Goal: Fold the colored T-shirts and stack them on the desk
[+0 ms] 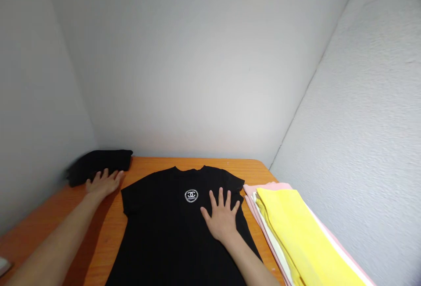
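A black T-shirt (pixel 164 229) with a small white round logo lies spread flat on the orange wooden table (pixel 108 242), its collar toward the wall. My right hand (pixel 221 216) rests flat on the shirt's chest, just right of the logo, with its fingers spread. My left hand (pixel 103 183) reaches to the far left. Its stretched fingers touch the near edge of a folded black garment (pixel 98 165) in the table's back left corner.
A stack of laid-out garments (pixel 296 233), yellow on top with white and pink beneath, lies along the table's right side against the wall. Grey walls close in the table at the back, left and right.
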A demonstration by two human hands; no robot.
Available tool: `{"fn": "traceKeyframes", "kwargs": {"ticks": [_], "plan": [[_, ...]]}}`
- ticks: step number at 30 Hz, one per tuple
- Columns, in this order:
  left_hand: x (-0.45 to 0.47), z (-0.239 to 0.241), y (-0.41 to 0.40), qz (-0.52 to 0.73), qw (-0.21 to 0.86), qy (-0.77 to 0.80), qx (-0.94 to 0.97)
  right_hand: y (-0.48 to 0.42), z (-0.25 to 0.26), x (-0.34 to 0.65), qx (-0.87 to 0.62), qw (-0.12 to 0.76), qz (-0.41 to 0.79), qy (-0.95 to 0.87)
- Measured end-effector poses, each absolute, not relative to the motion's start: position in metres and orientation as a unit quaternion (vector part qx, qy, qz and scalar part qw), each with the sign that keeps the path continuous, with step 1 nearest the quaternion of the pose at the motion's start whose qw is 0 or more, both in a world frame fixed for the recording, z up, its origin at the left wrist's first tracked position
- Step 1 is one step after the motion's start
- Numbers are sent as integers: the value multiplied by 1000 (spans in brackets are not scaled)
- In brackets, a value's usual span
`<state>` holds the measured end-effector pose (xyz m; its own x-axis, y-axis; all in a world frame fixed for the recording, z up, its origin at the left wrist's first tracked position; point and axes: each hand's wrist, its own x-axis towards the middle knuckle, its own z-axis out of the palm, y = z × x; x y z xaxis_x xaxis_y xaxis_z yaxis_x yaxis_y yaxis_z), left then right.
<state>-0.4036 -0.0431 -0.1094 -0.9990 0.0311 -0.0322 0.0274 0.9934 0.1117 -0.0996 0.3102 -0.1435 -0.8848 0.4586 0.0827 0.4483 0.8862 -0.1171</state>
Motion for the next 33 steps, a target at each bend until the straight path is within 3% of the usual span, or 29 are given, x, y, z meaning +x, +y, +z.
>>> {"fn": "traceKeyframes", "kwargs": {"ticks": [7,13,21,25,30,33], "plan": [[-351,-116,16,43,-75,983,162,312,-140,-97,-224,59,69,-970],[-288,-145,51,42,14,971,236,309,-135,-94,-230,47,80,-969],[-290,-121,50,-13,-3,974,224,310,-114,-84,-226,53,101,-967],[-241,-107,64,-33,-61,966,250,295,-102,-45,-172,65,120,-976],[-156,-121,64,7,39,963,268,268,-112,30,-93,40,148,-984],[-142,-129,58,21,38,963,265,262,-117,51,-105,31,151,-983]]}}
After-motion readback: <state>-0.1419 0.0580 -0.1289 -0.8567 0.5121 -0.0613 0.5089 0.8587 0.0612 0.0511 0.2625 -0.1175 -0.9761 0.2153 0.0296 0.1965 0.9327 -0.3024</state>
